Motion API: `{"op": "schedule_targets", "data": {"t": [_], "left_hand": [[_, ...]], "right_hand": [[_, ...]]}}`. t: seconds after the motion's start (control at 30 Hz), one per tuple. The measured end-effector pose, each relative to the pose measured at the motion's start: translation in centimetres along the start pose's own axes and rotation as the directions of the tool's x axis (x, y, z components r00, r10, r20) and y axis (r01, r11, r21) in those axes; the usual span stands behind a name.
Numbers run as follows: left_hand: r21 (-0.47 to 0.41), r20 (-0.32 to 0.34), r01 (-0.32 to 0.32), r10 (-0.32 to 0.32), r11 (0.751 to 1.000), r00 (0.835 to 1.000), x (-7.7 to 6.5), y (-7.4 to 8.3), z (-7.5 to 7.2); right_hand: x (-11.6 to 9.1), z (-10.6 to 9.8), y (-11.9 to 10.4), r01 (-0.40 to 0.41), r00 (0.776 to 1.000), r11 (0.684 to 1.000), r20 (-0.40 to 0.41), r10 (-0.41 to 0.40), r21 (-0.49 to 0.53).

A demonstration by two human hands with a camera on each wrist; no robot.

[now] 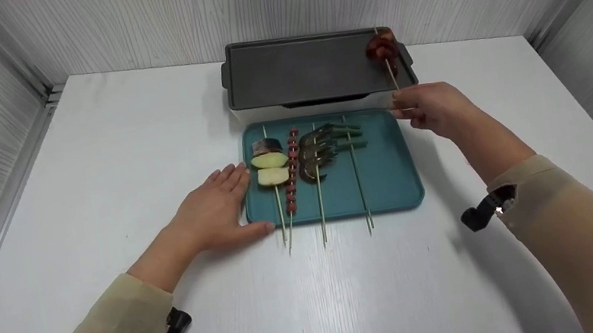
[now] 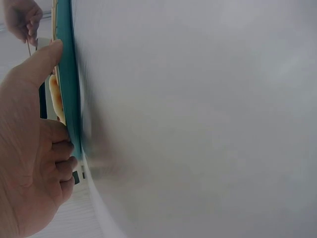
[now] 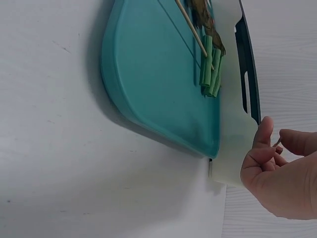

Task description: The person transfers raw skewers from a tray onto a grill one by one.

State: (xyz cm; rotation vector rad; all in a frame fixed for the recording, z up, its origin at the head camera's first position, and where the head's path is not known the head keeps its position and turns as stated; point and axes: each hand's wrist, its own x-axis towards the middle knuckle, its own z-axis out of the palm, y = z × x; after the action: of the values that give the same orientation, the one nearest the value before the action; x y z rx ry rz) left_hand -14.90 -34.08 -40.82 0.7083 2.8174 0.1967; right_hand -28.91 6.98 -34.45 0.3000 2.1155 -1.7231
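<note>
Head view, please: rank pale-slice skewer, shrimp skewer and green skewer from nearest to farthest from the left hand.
1. Pale-slice skewer, toward the left of the tray, beside the left hand.
2. Shrimp skewer, mid-tray.
3. Green skewer, right of the shrimp.

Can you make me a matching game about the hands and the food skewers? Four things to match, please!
Things:
1. Griddle plate
2. Shrimp skewer
3. Right hand
4. Left hand

Places, colours and states:
A. Lying on the teal tray
B. Touching the tray's left side
C. Dark grey, behind the tray
D. Pinching a wooden skewer stick

Right pairs: 1-C, 2-A, 3-D, 4-B
</note>
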Motion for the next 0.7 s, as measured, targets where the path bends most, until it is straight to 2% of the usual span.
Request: {"op": "schedule_targets", "data": {"t": [0.23, 0.4, 0.7], "left_hand": [[-0.005, -0.013, -0.007, 0.007, 1.000, 1.000, 0.0, -0.1, 0.1], [-0.002, -0.014, -0.015, 0.015, 1.000, 1.000, 0.0, -0.1, 0.2], [-0.005, -0.016, -0.012, 0.012, 1.000, 1.000, 0.2, -0.2, 0.3]], "right_hand": [[-1.3, -0.2, 0.0, 0.037, 0.999, 0.999, 0.034, -0.036, -0.011], [-2.8, -0.2, 0.5, 0.023, 0.997, 0.999, 0.074, -0.021, -0.023], [-6.6, 0.7, 3.1, 0.002, 0.988, 0.994, 0.154, 0.014, -0.108]]}}
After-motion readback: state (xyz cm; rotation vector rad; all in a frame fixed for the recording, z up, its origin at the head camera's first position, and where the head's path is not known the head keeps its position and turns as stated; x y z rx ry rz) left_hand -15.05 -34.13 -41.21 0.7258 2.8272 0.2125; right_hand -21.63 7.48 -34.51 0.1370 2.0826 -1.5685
